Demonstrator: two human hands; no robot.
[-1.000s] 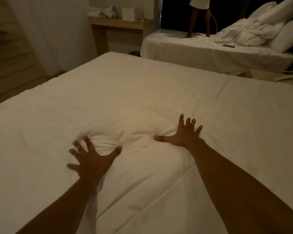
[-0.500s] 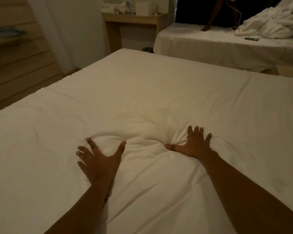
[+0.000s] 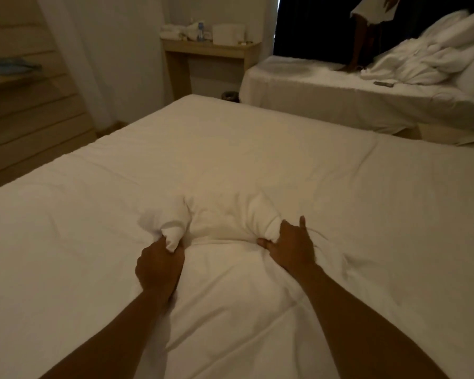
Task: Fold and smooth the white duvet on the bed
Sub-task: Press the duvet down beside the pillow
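A: Left hand [image 3: 159, 265], lower centre of frame: no longer spread flat as half a second ago; now curled into a fist, clenching a bunch of white duvet [image 3: 230, 165].

B: Confirmed. Right hand [image 3: 290, 246], just right of centre: also closed on the fabric, thumb tucked under the bunch, one finger left sticking up. Previously splayed and pressed flat.

A: Duvet location: spread over the near bed, filling most of the frame. Between the two hands, gathered into a raised puffy ridge, taller than before. Creases radiating from both grips.

B: Elsewhere, surface flat and mostly smooth.

A: Background, upper right: second bed [image 3: 340, 94] with rumpled bedding, legs of another person [image 3: 363, 36] standing on it. Upper centre: wooden side table [image 3: 211, 49].
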